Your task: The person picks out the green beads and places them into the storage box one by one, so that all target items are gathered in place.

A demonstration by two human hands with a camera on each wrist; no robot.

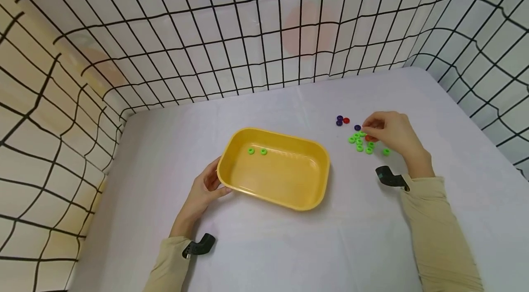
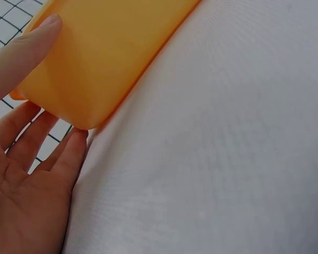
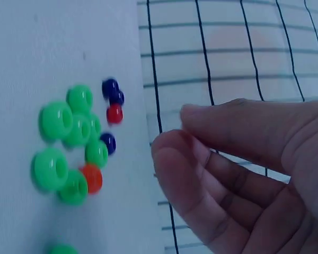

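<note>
A shallow yellow tray [image 1: 272, 182] sits on the table with two green beads [image 1: 257, 151] inside. My left hand [image 1: 202, 193] grips its left end; in the left wrist view the thumb [image 2: 29, 50] lies along the outer wall and the fingers reach round the corner. Over the loose beads at the right hovers my right hand [image 1: 390, 131], fingers loosely bent. In the right wrist view, thumb and index fingertips are close but apart, and no bead shows between them. Below lie several green beads [image 3: 57, 120] and an orange bead [image 3: 91, 178].
Beyond the green beads are several dark blue beads [image 1: 340, 118] and a red bead [image 1: 346, 120]. One green bead [image 1: 386, 151] lies apart, nearer the right wrist. Black wire grid panels [image 1: 264, 35] stand along the back and both sides of the white-covered table [image 1: 289, 250].
</note>
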